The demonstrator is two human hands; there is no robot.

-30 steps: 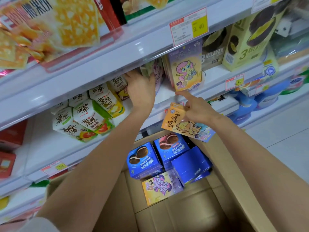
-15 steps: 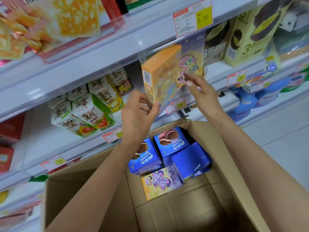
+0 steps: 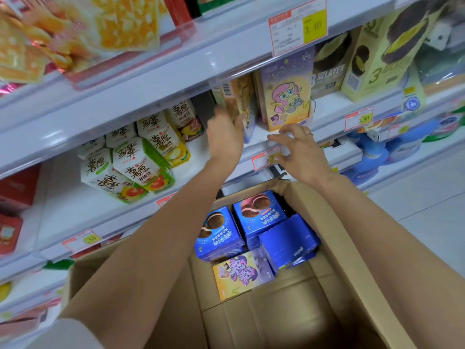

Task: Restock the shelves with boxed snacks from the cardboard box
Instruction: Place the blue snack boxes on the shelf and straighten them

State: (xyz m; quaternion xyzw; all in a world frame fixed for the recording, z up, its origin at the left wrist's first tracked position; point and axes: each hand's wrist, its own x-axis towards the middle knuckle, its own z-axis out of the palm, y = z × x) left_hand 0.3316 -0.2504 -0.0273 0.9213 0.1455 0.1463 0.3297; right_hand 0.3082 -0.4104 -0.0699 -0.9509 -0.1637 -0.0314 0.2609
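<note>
On the shelf (image 3: 332,109) edge: orange snack box (image 3: 237,99).
My left hand (image 3: 224,133) gripped it; my right hand (image 3: 300,153) hung open.

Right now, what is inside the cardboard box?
Inside the cardboard box lie three blue snack boxes and one yellow-purple cartoon box. Anything beneath them, or under the left arm, is hidden.

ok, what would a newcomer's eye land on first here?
The left hand holding an orange box upright on the shelf, beside the pink-pony box. The right hand hovers open at that shelf's edge. Below, the cardboard box holds blue snack boxes and one cartoon box.
</note>
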